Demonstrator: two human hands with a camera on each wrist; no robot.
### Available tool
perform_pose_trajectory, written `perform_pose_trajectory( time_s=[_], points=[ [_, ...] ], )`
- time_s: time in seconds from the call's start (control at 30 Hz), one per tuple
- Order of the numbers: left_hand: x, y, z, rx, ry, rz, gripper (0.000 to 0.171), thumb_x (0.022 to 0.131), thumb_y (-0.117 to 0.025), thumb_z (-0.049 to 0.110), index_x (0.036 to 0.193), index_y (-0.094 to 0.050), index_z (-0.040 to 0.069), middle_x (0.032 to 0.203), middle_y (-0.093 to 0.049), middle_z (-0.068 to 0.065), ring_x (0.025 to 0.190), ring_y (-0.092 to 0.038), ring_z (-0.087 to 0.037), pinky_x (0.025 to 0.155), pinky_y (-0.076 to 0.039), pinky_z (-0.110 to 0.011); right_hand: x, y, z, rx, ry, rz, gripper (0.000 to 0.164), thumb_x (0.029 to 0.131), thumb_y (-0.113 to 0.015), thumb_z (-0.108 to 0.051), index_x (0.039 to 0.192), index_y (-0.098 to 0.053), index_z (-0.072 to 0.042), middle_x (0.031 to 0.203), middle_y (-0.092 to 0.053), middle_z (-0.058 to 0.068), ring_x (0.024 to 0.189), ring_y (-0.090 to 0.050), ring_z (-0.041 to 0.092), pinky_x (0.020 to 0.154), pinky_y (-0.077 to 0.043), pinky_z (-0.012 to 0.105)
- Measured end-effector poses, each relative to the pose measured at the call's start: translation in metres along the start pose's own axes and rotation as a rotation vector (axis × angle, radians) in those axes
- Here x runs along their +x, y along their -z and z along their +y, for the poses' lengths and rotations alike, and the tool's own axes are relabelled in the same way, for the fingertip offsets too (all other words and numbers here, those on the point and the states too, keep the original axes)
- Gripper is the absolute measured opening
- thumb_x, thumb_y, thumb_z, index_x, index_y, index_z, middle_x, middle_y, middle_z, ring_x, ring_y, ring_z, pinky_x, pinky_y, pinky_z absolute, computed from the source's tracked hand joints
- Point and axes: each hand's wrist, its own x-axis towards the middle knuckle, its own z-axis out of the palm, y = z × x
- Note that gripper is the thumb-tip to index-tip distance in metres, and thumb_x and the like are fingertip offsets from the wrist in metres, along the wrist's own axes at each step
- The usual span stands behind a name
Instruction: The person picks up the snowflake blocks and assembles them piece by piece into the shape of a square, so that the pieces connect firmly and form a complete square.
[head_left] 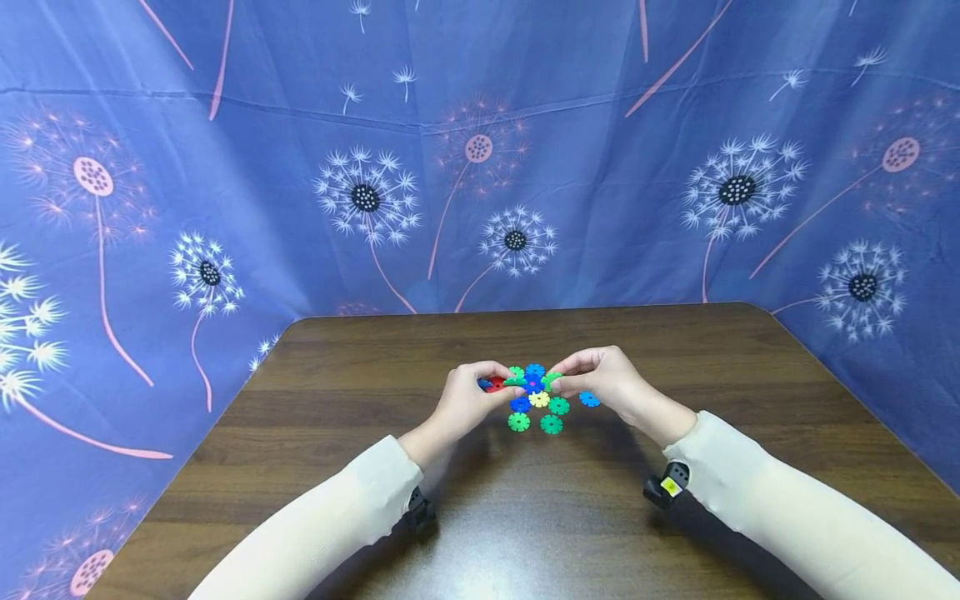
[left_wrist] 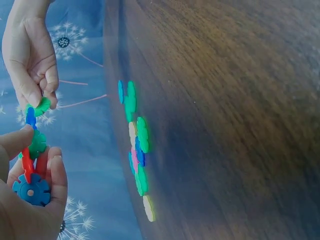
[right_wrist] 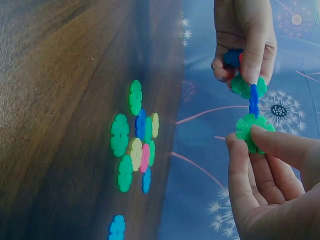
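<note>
My left hand [head_left: 467,400] holds a short chain of notched plastic snowflake discs, raised over the table. In the left wrist view its thumb and fingers pinch a green disc [left_wrist: 38,145], with a red disc [left_wrist: 27,164] and a blue disc [left_wrist: 32,190] further down the chain near the palm. A dark blue disc [right_wrist: 254,101] stands edge-on between the two hands, meeting the held green disc. On its other side my right hand [head_left: 613,383] pinches a lighter green disc [right_wrist: 250,131] between thumb and index finger, its edge right at the dark blue disc.
Several loose discs lie on the wooden table [head_left: 480,517] below the hands, among them a yellow disc [head_left: 539,399] and a green disc [head_left: 551,424]. Another blue disc [head_left: 589,399] lies under the right hand. Behind the table hangs a blue dandelion-print cloth [head_left: 600,150].
</note>
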Motion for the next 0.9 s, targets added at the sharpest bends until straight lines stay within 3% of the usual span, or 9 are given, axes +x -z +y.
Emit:
perform_pose_trajectory(
  time_s=[0.3,0.9],
  points=[
    [-0.002,-0.003,0.004,-0.009,0.004,-0.004,0.02,0.078,-0.082,0.02,0.091,-0.075,0.007,0.087,-0.074,-0.006,0.07,-0.056,-0.008,0.061,-0.049,-0.02,-0.005,-0.004,-0.001,0.008,-0.028,0.031,0.028,0.08,-0.08,-0.018,0.101,-0.074,-0.001,0.081,-0.075,0.002,0.074,-0.072,0.015,0.076,-0.057,0.035],
    [-0.007,0.001,0.008,0.037,-0.028,-0.008,0.019,0.077,-0.083,0.019,0.089,-0.075,0.007,0.082,-0.073,-0.007,0.067,-0.054,-0.009,0.056,-0.047,-0.02,-0.013,-0.008,-0.013,-0.014,0.003,0.033,0.021,0.079,-0.079,-0.008,0.096,-0.074,0.001,0.08,-0.075,0.004,0.075,-0.072,0.018,0.073,-0.059,0.033]
  ],
)
